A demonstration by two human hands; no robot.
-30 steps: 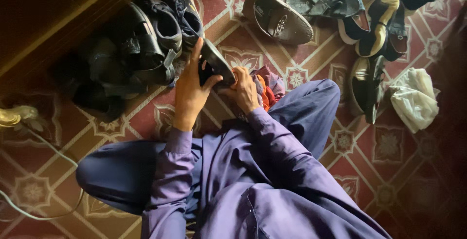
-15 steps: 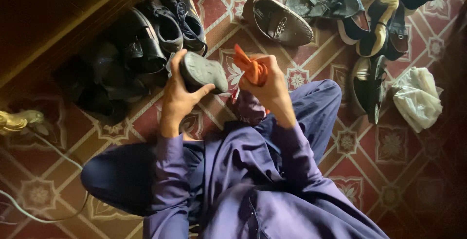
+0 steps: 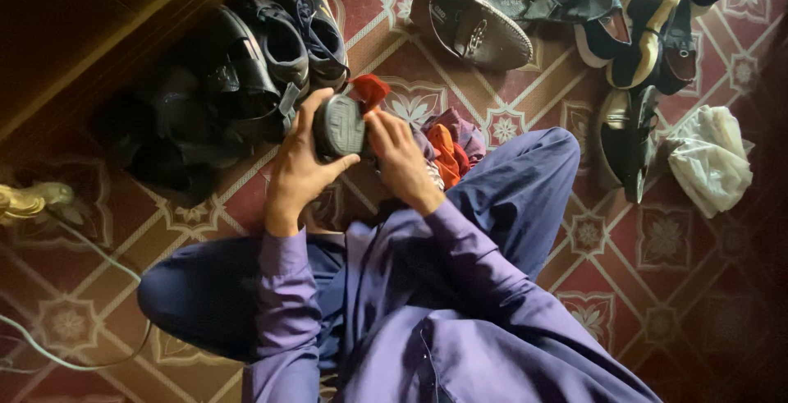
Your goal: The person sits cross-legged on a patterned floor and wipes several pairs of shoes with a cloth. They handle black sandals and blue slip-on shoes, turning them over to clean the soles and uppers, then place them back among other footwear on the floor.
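Left hand [image 3: 300, 169] closed around dark shoe [image 3: 339, 127], sole up; right hand [image 3: 400, 159] pinching soft red cloth [image 3: 369, 91] against it; probably light, stiff-soled, best gripped mid-sole.

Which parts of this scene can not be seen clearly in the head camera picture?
- Head view: the upper of the dark shoe is hidden; the left hand wraps it and only its sole faces the camera.
- Most of the red cloth is covered by the right hand.
- The shoes by the wooden edge are lost in shadow.
- The pile of shoes is cut off by the top edge.
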